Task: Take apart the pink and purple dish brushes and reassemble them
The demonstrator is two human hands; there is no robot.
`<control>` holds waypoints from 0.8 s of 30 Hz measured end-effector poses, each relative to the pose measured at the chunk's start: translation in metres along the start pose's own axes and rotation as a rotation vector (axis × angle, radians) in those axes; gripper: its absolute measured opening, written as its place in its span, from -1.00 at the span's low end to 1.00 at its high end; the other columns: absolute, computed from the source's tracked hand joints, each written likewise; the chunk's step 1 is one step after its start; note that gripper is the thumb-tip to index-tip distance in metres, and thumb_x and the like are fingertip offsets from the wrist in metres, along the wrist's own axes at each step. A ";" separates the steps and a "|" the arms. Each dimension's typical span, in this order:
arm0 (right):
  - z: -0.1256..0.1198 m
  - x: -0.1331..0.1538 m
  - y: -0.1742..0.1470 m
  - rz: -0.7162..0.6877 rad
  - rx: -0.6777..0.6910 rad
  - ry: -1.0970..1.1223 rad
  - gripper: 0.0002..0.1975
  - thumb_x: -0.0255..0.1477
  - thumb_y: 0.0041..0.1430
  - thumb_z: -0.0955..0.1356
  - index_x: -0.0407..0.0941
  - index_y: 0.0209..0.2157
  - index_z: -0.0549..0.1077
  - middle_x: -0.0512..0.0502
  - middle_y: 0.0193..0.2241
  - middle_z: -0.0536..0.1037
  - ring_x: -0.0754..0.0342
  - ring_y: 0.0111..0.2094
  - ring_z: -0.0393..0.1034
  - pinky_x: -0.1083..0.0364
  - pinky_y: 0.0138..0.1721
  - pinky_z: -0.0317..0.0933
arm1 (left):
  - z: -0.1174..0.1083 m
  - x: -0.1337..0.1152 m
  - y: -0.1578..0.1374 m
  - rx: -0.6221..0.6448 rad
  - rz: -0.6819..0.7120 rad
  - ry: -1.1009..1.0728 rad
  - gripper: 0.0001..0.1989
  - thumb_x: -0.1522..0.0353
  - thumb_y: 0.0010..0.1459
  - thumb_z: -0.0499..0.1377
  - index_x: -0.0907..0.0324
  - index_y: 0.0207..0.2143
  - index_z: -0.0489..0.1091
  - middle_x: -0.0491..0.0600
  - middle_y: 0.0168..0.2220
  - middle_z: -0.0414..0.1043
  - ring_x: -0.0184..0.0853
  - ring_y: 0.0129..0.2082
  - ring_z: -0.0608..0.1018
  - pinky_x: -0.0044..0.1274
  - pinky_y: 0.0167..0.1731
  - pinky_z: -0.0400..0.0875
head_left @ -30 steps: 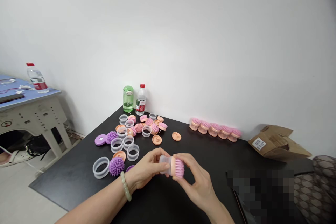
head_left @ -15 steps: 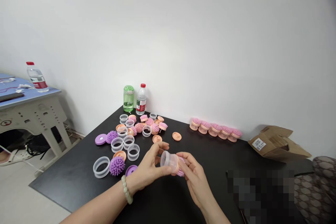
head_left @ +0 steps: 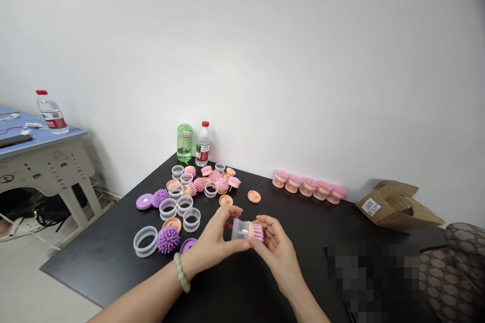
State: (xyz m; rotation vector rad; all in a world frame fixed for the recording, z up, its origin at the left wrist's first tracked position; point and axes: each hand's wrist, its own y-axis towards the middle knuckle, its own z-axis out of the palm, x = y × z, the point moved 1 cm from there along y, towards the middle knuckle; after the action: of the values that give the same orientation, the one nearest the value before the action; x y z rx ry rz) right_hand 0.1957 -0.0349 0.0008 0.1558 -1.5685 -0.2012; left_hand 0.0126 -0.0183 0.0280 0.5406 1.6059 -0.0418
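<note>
My left hand [head_left: 212, 242], with a bead bracelet at the wrist, grips a clear plastic ring [head_left: 238, 229] between thumb and fingers. Against the ring's right side sits a pink bristled brush head [head_left: 258, 232] with a peach base. My right hand [head_left: 279, 255] pinches this brush head, bristles facing its palm. Whether the two parts are locked together cannot be seen. To the left lie loose clear rings [head_left: 191, 220], a purple brush head [head_left: 168, 239], a purple disc [head_left: 188, 246] and peach discs [head_left: 254, 196].
Several pink-and-peach brushes [head_left: 308, 186] stand in a row by the wall on the black table [head_left: 125, 262]. A green bottle [head_left: 184, 142] and a water bottle [head_left: 202, 144] stand at the back corner. A crumpled brown paper bag [head_left: 397, 207] lies right.
Both hands stay almost in place. The ring and brush head have tilted to a more level, sideways position, and the right fingers have shifted, showing more of the bristles.
</note>
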 end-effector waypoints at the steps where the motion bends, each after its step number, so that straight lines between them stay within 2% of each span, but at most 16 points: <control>1: 0.000 0.000 0.000 -0.008 -0.002 -0.015 -0.49 -0.16 -0.02 0.53 -0.06 -0.09 0.38 -0.18 -0.19 0.59 -0.11 -0.17 0.57 -0.03 -0.17 0.50 | 0.001 0.002 0.000 0.007 -0.059 -0.019 -0.61 0.20 0.10 0.31 0.16 -0.07 0.36 0.01 -0.14 0.40 -0.20 -0.17 0.43 -0.43 -0.19 0.29; 3: 0.000 0.001 0.001 -0.021 -0.011 -0.043 -0.48 -0.18 -0.04 0.53 -0.06 -0.09 0.39 -0.18 -0.18 0.59 -0.12 -0.15 0.56 -0.04 -0.15 0.49 | 0.001 0.005 0.001 0.031 -0.145 -0.056 -0.70 0.15 0.22 0.18 0.19 -0.14 0.36 -0.07 -0.33 0.37 -0.30 -0.35 0.40 -0.48 -0.33 0.26; 4: 0.000 0.000 0.001 -0.028 -0.018 -0.057 -0.48 -0.19 -0.05 0.53 -0.06 -0.09 0.39 -0.18 -0.18 0.59 -0.12 -0.14 0.57 -0.04 -0.14 0.49 | 0.001 0.007 0.002 0.041 -0.154 -0.066 -0.71 0.16 0.22 0.18 0.19 -0.17 0.36 -0.09 -0.37 0.36 -0.33 -0.39 0.38 -0.49 -0.36 0.24; 7: -0.001 -0.004 0.001 -0.054 -0.031 -0.088 -0.48 -0.23 -0.07 0.54 -0.05 -0.07 0.39 -0.17 -0.18 0.60 -0.10 -0.14 0.56 -0.03 -0.11 0.48 | 0.000 0.007 0.003 0.027 -0.057 0.003 -0.72 0.35 0.01 0.35 0.18 -0.22 0.39 -0.07 -0.28 0.38 -0.29 -0.29 0.40 -0.49 -0.29 0.27; 9: -0.001 -0.006 0.001 -0.071 -0.037 -0.089 -0.48 -0.26 -0.06 0.54 -0.05 -0.06 0.39 -0.17 -0.16 0.59 -0.10 -0.12 0.56 -0.03 -0.11 0.48 | -0.001 0.006 0.003 0.000 0.014 0.076 -0.66 0.50 -0.06 0.34 0.15 -0.21 0.39 -0.05 -0.19 0.40 -0.24 -0.19 0.41 -0.46 -0.18 0.29; 12: -0.002 -0.008 0.001 -0.085 -0.029 -0.086 -0.47 -0.29 -0.04 0.53 -0.05 -0.03 0.36 -0.17 -0.13 0.59 -0.09 -0.09 0.55 -0.03 -0.07 0.46 | 0.000 0.006 0.001 -0.024 0.062 0.129 -0.55 0.62 -0.10 0.26 0.11 -0.14 0.34 -0.04 -0.13 0.39 -0.21 -0.12 0.42 -0.42 -0.08 0.30; 16: -0.002 -0.009 -0.001 -0.098 -0.018 -0.151 -0.45 -0.32 -0.02 0.50 -0.06 0.01 0.33 -0.18 -0.13 0.59 -0.08 -0.12 0.56 -0.01 -0.11 0.47 | 0.001 0.009 -0.001 0.007 0.113 0.272 -0.45 0.64 -0.11 0.23 0.08 -0.05 0.30 -0.05 -0.12 0.37 -0.20 -0.10 0.43 -0.40 -0.06 0.32; 19: 0.003 -0.008 -0.004 -0.126 -0.031 -0.318 -0.46 -0.38 -0.02 0.47 -0.06 0.03 0.33 -0.14 -0.15 0.60 -0.04 -0.22 0.58 0.01 -0.16 0.48 | 0.004 0.014 -0.003 0.050 0.155 0.427 -0.41 0.64 -0.08 0.20 0.07 0.02 0.31 -0.02 -0.11 0.33 -0.19 -0.11 0.43 -0.41 -0.11 0.33; 22: 0.009 -0.007 -0.008 -0.164 -0.063 -0.482 -0.46 -0.42 -0.03 0.44 -0.03 0.05 0.35 -0.09 -0.17 0.60 -0.02 -0.28 0.57 -0.01 -0.18 0.48 | 0.005 0.017 -0.004 0.069 0.138 0.519 -0.39 0.61 -0.07 0.20 0.05 0.07 0.33 -0.01 -0.11 0.30 -0.20 -0.18 0.44 -0.42 -0.18 0.34; 24: 0.010 -0.008 -0.006 -0.188 -0.038 -0.502 -0.46 -0.41 -0.03 0.44 -0.03 0.05 0.37 -0.10 -0.16 0.60 -0.04 -0.23 0.57 -0.03 -0.14 0.47 | 0.005 0.017 -0.003 0.068 0.104 0.521 -0.40 0.59 -0.08 0.23 0.05 0.05 0.36 -0.01 -0.13 0.29 -0.20 -0.21 0.43 -0.42 -0.20 0.32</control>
State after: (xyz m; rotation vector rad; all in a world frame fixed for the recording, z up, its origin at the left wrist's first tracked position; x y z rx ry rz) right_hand 0.1860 -0.0386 -0.0082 0.2356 -2.0483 -0.4436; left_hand 0.0163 -0.0177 0.0100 0.7276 2.0842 0.1336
